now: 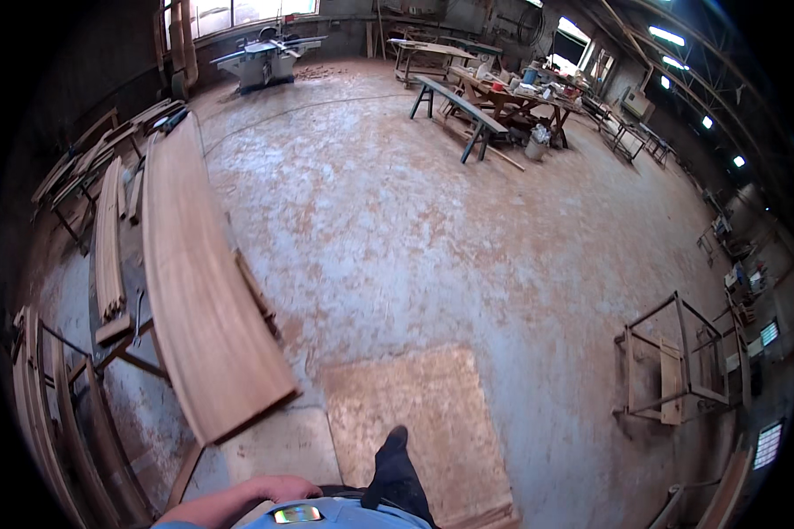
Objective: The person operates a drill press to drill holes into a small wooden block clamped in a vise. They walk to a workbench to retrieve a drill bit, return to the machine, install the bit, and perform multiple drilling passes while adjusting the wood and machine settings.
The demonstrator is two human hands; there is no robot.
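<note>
My left hand (287, 488) is low in the picture, held close against the front of my blue shirt (353, 516) at the waist. Its fingers are hidden, so I cannot make out whether it holds anything. Just beyond it, to the left, a long wide wooden board (207, 291) lies along a support, its near end apart from the hand. My right hand is out of the picture.
Thin wooden strips (108, 238) and a wrench (138, 317) lie left of the board. Underfoot is a flat wooden sheet (423, 406). A metal frame (675, 361) stands at right; a green bench (459, 106), a cluttered table (520, 97) and a machine saw (265, 62) are farther off.
</note>
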